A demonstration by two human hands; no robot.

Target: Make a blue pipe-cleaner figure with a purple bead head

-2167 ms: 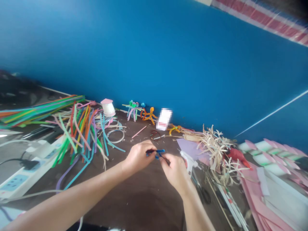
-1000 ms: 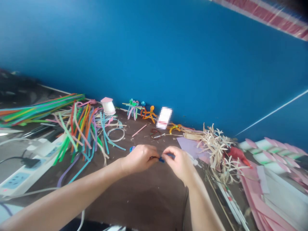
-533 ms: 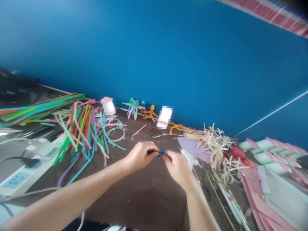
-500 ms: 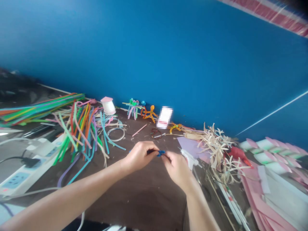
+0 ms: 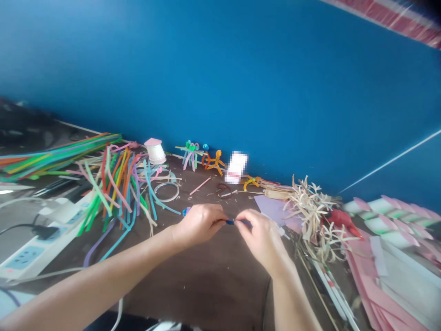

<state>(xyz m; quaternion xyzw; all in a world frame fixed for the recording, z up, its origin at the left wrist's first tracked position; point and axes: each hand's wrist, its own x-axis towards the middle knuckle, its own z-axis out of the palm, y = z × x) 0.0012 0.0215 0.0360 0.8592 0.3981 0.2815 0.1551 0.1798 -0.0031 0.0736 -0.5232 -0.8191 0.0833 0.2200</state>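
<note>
A small dark blue piece (image 5: pixel 230 222) spans the gap between my fingertips above the brown table (image 5: pixel 220 285). My left hand (image 5: pixel 201 224) pinches its left end, and my right hand (image 5: pixel 257 232) pinches its right end. Most of the piece is hidden by my fingers. Just left of my left hand, a small blue and purple bit (image 5: pixel 186 211) shows. Behind my hands lie a dark beaded bracelet (image 5: pixel 224 191) and a pink stick (image 5: pixel 200 186).
Colourful fuzzy stems (image 5: pixel 117 179) and a power strip (image 5: pixel 31 253) lie at left. Along the blue wall stand a white cup (image 5: pixel 155 151) and an orange figure (image 5: pixel 217 162). Pale straw flowers (image 5: pixel 312 202), a partly hidden glue gun and pink sheets (image 5: pixel 370 285) are at right.
My right hand has moved slightly right and turned, now covering more of the glue gun. The blue piece looks straighter and flatter between my fingers. The blue and purple bit shows more.
</note>
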